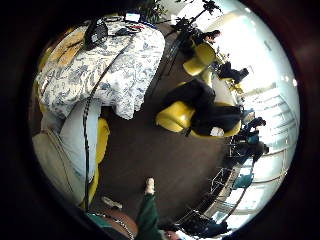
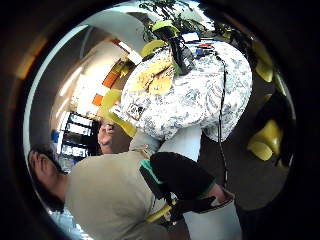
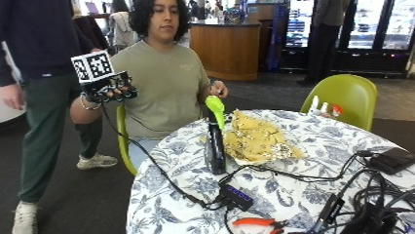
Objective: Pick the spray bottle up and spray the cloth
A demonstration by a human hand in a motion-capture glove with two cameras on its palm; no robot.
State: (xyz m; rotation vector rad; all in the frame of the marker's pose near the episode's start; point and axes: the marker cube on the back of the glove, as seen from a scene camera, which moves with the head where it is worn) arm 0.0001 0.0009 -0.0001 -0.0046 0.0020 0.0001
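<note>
The spray bottle in the centre has a glossy dark body and a smooth bright-green plastic head. Beside it, the yellow cloth looks crumpled and matt. A printed fabric tablecloth covers the table. The green chair at right is smooth plastic.

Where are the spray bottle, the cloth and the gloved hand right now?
spray bottle (image 3: pixel 215 146): outside view, on its dark body, upright on the table.
cloth (image 3: pixel 258 139): outside view, middle of the crumpled yellow cloth beside the bottle.
gloved right hand (image 3: pixel 111 87): outside view, on the glove's back, raised off the table.
</note>
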